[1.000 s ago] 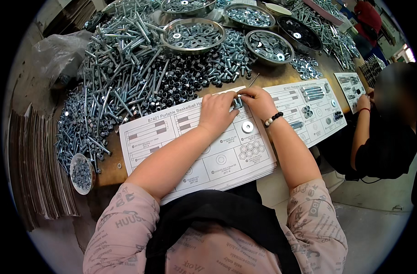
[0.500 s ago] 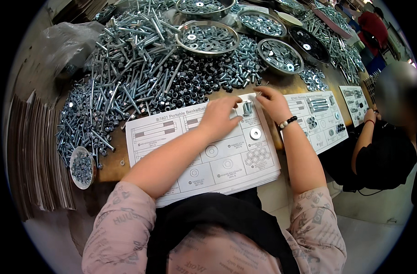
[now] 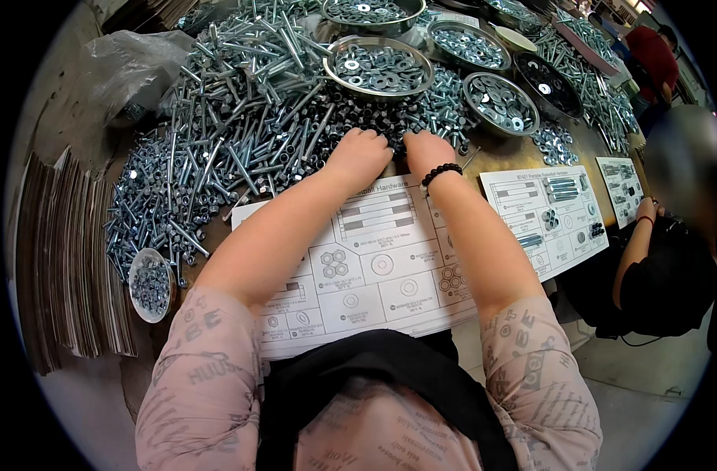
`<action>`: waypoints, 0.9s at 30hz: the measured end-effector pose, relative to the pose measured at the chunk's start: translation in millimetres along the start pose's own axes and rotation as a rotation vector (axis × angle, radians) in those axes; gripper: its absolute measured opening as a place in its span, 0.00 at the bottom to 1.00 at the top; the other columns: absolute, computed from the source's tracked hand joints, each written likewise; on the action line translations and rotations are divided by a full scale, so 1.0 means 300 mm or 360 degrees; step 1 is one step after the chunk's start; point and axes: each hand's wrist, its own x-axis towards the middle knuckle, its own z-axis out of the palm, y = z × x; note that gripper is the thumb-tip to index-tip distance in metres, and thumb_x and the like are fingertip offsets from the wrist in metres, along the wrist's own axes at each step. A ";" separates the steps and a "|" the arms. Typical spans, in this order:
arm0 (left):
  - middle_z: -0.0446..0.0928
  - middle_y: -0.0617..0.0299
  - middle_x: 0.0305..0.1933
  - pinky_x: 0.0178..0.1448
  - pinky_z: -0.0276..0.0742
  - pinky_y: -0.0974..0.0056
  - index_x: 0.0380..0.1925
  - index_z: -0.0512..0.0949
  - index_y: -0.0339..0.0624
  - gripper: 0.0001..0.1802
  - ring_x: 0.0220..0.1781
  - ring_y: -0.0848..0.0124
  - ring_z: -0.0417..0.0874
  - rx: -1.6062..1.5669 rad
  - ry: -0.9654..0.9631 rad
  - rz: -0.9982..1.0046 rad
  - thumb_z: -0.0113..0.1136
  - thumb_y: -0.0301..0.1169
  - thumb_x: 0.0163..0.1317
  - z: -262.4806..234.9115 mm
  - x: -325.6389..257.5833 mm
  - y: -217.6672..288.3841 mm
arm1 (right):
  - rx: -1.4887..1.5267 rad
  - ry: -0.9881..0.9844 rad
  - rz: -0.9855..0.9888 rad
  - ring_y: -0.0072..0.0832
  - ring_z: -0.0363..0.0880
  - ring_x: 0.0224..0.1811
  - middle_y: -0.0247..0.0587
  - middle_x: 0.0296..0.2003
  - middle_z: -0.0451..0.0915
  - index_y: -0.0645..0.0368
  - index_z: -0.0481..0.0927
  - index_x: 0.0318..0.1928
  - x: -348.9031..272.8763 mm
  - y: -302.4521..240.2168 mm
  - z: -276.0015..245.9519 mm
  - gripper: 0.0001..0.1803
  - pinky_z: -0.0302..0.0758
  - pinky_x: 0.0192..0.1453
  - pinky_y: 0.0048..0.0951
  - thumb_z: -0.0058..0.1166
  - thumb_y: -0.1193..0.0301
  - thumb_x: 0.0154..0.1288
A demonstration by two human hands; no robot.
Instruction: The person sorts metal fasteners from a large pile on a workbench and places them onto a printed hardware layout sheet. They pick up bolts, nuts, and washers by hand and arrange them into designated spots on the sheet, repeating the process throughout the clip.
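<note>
Both of my hands reach over the far edge of a printed hardware sheet (image 3: 366, 294), into a pile of nuts with dark inserts (image 3: 370, 119). My left hand (image 3: 360, 157) has its fingers curled down at the pile's near edge. Just to its right, my right hand (image 3: 431, 153), with a dark bead bracelet (image 3: 442, 172) at the wrist, is likewise curled over the nuts. Their fingertips are hidden, so what they pinch cannot be made out. Outline drawings of bolts, nuts and washers fill the sheet, and my right forearm covers part of it.
Loose bolts (image 3: 241, 86) are heaped left and behind. Metal bowls of washers (image 3: 379, 69) stand at the back. A small white bowl of nuts (image 3: 151, 284) sits at left, near stacked cardboard (image 3: 76, 259). At right lies another sheet with hardware (image 3: 547, 216), beside a co-worker's arm (image 3: 641, 235).
Both hands have moved from the sheet's upper right, where short bolts and a washer lay, forward and left to the nut pile. The right forearm now covers that area of the sheet.
</note>
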 end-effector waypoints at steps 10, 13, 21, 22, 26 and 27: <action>0.75 0.64 0.31 0.43 0.70 0.64 0.24 0.78 0.48 0.05 0.39 0.68 0.76 0.0132 -0.0302 0.0218 0.53 0.29 0.50 -0.013 0.057 0.005 | -0.0041 -0.0105 -0.0343 0.41 0.79 0.40 0.45 0.35 0.78 0.52 0.79 0.35 0.002 0.054 -0.016 0.10 0.76 0.42 0.38 0.43 0.72 0.58; 0.75 0.63 0.31 0.43 0.70 0.63 0.24 0.78 0.48 0.04 0.38 0.66 0.76 0.0219 -0.0414 0.0195 0.53 0.29 0.49 -0.003 0.072 0.013 | -0.0057 -0.0125 -0.0350 0.41 0.79 0.39 0.45 0.36 0.79 0.52 0.79 0.36 0.004 0.047 -0.017 0.10 0.76 0.42 0.38 0.44 0.72 0.56; 0.75 0.61 0.35 0.42 0.74 0.62 0.39 0.78 0.49 0.14 0.38 0.63 0.78 -0.0629 0.0131 -0.0291 0.60 0.31 0.48 -0.093 0.008 0.003 | 0.0645 -0.0006 -0.0296 0.41 0.77 0.37 0.44 0.33 0.79 0.51 0.79 0.39 -0.025 0.139 -0.072 0.14 0.73 0.42 0.36 0.58 0.63 0.51; 0.75 0.60 0.35 0.41 0.74 0.62 0.38 0.78 0.49 0.14 0.38 0.64 0.77 -0.0748 0.0110 -0.0314 0.60 0.31 0.48 -0.128 -0.009 0.027 | 0.0748 -0.0029 -0.0232 0.37 0.78 0.35 0.43 0.32 0.78 0.52 0.79 0.39 -0.070 0.150 -0.109 0.14 0.73 0.40 0.34 0.59 0.64 0.51; 0.75 0.60 0.34 0.40 0.73 0.63 0.38 0.78 0.47 0.14 0.36 0.65 0.77 -0.1115 0.0096 -0.0222 0.60 0.31 0.49 -0.174 -0.119 0.151 | 0.0965 -0.0037 -0.0513 0.28 0.76 0.31 0.39 0.30 0.77 0.57 0.79 0.38 -0.289 0.186 -0.167 0.13 0.73 0.35 0.28 0.62 0.72 0.49; 0.75 0.60 0.34 0.40 0.74 0.63 0.38 0.78 0.47 0.14 0.37 0.65 0.77 -0.1199 0.0007 -0.0221 0.60 0.31 0.48 -0.180 -0.146 0.197 | 0.0992 -0.0121 -0.0485 0.34 0.75 0.34 0.40 0.30 0.76 0.54 0.79 0.37 -0.344 0.196 -0.158 0.12 0.72 0.39 0.32 0.61 0.68 0.48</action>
